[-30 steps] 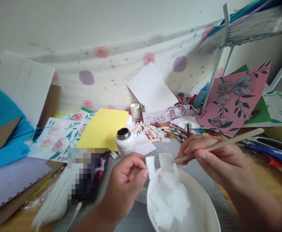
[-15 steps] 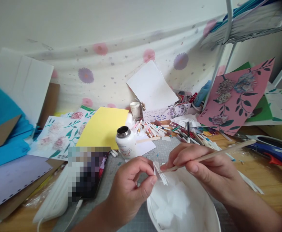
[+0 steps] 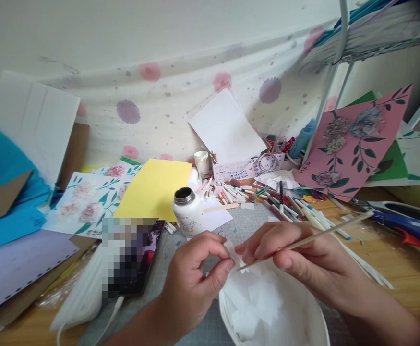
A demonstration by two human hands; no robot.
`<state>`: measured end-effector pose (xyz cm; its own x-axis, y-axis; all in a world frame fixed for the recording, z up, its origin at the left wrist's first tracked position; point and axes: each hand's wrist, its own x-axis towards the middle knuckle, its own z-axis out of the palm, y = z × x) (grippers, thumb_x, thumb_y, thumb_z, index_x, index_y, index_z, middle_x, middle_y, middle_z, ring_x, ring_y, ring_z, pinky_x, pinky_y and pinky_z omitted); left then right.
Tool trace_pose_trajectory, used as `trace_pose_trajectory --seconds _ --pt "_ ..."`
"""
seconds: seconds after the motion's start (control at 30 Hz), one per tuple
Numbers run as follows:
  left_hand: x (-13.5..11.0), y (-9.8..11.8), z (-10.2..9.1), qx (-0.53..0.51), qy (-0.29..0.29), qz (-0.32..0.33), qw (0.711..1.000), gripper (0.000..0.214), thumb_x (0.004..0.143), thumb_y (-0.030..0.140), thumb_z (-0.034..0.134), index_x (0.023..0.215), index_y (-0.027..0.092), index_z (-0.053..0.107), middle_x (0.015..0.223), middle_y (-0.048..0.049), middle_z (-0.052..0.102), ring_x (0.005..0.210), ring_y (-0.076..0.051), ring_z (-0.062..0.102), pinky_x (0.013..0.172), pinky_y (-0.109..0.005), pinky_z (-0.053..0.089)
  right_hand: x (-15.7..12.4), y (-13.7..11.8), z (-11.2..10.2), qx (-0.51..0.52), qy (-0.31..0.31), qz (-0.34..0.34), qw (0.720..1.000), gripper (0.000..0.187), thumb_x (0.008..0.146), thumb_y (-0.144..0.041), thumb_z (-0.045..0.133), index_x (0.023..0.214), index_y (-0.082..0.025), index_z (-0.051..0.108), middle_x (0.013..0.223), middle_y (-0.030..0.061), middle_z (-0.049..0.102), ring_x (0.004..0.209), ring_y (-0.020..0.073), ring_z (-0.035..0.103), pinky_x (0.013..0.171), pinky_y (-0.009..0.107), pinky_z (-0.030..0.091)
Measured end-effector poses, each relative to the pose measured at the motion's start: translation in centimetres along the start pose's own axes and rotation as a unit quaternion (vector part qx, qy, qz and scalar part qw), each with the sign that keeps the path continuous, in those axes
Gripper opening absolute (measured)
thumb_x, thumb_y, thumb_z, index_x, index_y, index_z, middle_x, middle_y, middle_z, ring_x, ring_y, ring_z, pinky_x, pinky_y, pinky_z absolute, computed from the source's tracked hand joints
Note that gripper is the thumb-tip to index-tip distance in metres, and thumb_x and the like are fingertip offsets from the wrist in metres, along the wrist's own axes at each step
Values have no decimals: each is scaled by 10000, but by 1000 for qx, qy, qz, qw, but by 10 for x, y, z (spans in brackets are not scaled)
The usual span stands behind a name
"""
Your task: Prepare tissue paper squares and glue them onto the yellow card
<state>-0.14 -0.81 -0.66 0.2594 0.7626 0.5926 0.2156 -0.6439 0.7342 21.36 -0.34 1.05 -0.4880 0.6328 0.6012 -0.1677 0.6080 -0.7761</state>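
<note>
Between thumb and forefinger, my left hand (image 3: 198,274) pinches a small folded piece of white tissue paper (image 3: 234,253). My right hand (image 3: 299,254) is closed around a thin wooden stick (image 3: 332,230), its lower tip beside the tissue piece and its other end pointing up to the right. Both hands are over the left and upper rim of a white bowl (image 3: 316,307). Inside the bowl lie several loose white tissue squares (image 3: 256,307). The right fingertips partly hide the tissue piece's right side.
A white open-necked bottle (image 3: 188,211) stands behind my left hand. Left of it are a phone (image 3: 148,259) on a white stand and a yellow sheet (image 3: 155,187). Markers (image 3: 231,192) lie scattered behind. A blue glue gun (image 3: 407,230) and a pink flower picture (image 3: 354,144) are at the right.
The stick's tip has shifted slightly down and left, and its upper end has moved left. The tissue piece has changed from fanned layers to a narrower fold. The left hand has barely moved.
</note>
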Motion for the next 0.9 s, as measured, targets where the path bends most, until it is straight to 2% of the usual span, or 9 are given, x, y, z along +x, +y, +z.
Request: trace_pose_trajectory --seconds 0.17,0.3,0.43,0.67,0.8,0.83,0.9 --pt "-2 -1 1 -1 1 2 1000 163 786 40 628 740 197 623 788 11 654 737 -122 637 689 -206 489 2 1 -1 -10 4 -10 1000 189 1006 -259 550 1075 -224 722 947 73 738 951 200 711 833 318 578" --pt "-3 -3 1 -60 -14 -29 998 142 809 66 622 755 197 620 802 6 645 736 -127 628 676 -216 494 0 4 -3 -1 26 15 1000 192 1010 -276 550 1056 -232 731 953 60 744 948 178 696 834 282 559" --pt "-2 -4 -1 -117 -17 -46 992 142 804 65 605 751 196 617 797 4 636 739 -129 614 656 -213 488 -2 11 -10 29 65 1 997 180 1003 -267 568 1040 -243 743 941 40 749 928 170 696 827 271 562" --pt "0 2 -5 -75 -53 2 996 168 758 29 582 728 194 593 791 5 654 708 -120 607 662 -223 465 3 14 -28 155 168 1 974 124 948 -228 647 946 -214 770 891 27 772 797 162 756 732 246 643" --pt "3 3 -6 -23 -134 39 990 83 751 107 652 788 180 639 832 -47 661 788 -186 614 722 -304 467 5 12 -27 179 168 14 969 120 942 -244 655 931 -208 769 868 32 779 770 171 767 722 257 655" --pt "3 2 -7 -13 -140 49 989 57 761 141 661 799 179 639 830 -56 654 805 -202 603 735 -325 462 4 12 -25 180 162 13 970 124 948 -245 648 937 -213 766 876 29 776 786 173 765 727 266 655" --pt "2 1 -7 -4 -109 73 991 38 802 161 631 795 188 606 787 -43 618 792 -201 568 736 -341 447 3 14 -18 173 142 16 974 133 963 -244 628 962 -226 760 898 23 767 828 168 753 756 270 643"
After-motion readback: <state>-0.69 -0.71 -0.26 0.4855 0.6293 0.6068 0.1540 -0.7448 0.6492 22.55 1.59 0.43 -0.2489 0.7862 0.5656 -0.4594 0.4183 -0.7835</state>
